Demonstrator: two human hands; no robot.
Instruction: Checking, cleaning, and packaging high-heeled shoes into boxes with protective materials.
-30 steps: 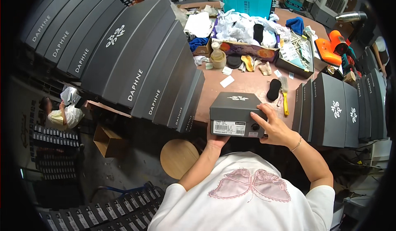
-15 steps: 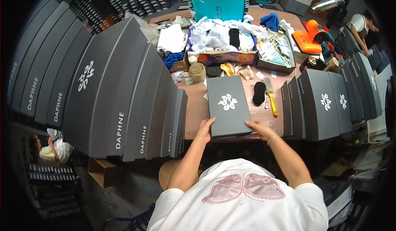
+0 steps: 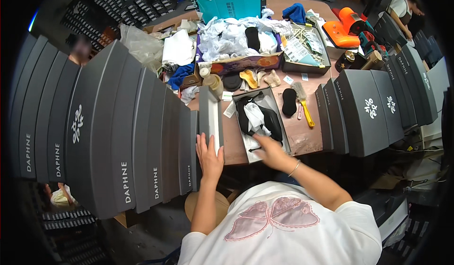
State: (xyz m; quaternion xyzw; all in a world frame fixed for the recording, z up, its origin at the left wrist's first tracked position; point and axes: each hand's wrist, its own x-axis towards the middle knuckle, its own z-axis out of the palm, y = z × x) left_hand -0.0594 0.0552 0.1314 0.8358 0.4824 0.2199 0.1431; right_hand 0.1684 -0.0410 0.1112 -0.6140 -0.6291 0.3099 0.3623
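Along the left of the brown table [image 3: 302,137] stands a leaning row of dark grey shoe boxes [image 3: 127,132], each closed, so their contents are hidden. Just right of that row a grey box lid [image 3: 209,116] stands on its edge; the left hand [image 3: 209,157] lies flat and open against its near end, fingers spread, pressing rather than clasping. Beside the lid, nearly touching it, sits the open shoe box [image 3: 261,123], grey-walled and long, holding black shoes [image 3: 267,118] among white tissue paper [image 3: 255,116]. The right hand [image 3: 270,150] reaches into its near end, fingers curled down onto the paper; whether they pinch anything cannot be told. Farther right lie a black insole [image 3: 289,102] and a yellow-handled brush [image 3: 303,104], then a second row of closed grey boxes [image 3: 369,111].
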